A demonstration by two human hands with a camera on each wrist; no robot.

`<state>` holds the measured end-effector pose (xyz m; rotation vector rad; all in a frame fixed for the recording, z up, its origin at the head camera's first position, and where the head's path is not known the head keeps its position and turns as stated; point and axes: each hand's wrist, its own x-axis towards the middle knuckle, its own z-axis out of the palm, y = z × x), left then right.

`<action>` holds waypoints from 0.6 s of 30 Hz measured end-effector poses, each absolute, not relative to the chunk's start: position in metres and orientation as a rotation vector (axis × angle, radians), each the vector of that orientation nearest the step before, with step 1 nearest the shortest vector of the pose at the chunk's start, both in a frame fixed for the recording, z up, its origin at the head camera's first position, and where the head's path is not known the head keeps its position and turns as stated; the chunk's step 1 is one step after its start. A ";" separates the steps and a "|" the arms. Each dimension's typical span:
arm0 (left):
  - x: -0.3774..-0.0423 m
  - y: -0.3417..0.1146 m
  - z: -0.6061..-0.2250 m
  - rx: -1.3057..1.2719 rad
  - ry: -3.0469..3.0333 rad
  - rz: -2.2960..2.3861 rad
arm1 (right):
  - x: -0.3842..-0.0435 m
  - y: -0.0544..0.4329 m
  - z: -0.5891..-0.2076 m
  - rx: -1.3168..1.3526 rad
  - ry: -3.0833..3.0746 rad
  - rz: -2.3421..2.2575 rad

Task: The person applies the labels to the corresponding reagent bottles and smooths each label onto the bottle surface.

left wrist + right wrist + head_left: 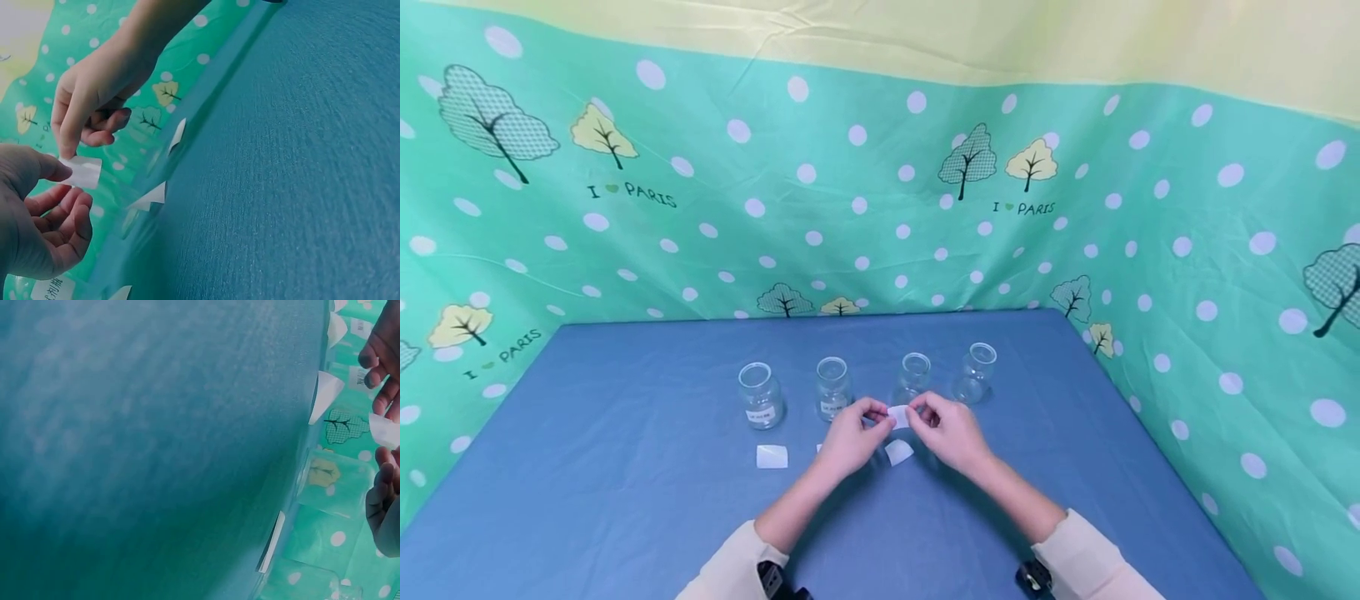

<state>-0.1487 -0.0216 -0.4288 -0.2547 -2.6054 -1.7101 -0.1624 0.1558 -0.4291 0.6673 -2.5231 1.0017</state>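
Observation:
Both hands meet over the middle of the table, in front of a glass jar (914, 375) with an open mouth. Between them is a small white label (898, 416), held by its two sides. My left hand (852, 437) pinches its left edge, the thumb lying over the label (84, 172) in the left wrist view. The right hand (951, 431) grips the opposite edge between thumb and forefinger, its other fingers curled in. Below the hands a curled white paper piece (898, 452) lies on the blue table.
Two jars on the left, one at the far left (760, 396) and one beside it (833, 390), carry printed labels. A plain jar (976, 375) stands at the right. Another white paper piece (772, 457) lies at front left. Behind the table (647, 467) hangs a green dotted curtain (835, 175).

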 end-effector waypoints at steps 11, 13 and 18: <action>-0.152 -0.028 -0.429 -0.138 -2.537 -1.800 | -0.162 0.159 -0.430 0.937 -2.299 0.798; -0.153 -0.028 -0.430 -0.126 -2.534 -1.827 | -0.163 0.160 -0.430 0.992 -2.266 0.768; -0.154 -0.028 -0.431 -0.132 -2.508 -1.952 | -0.164 0.160 -0.431 1.077 -2.213 0.698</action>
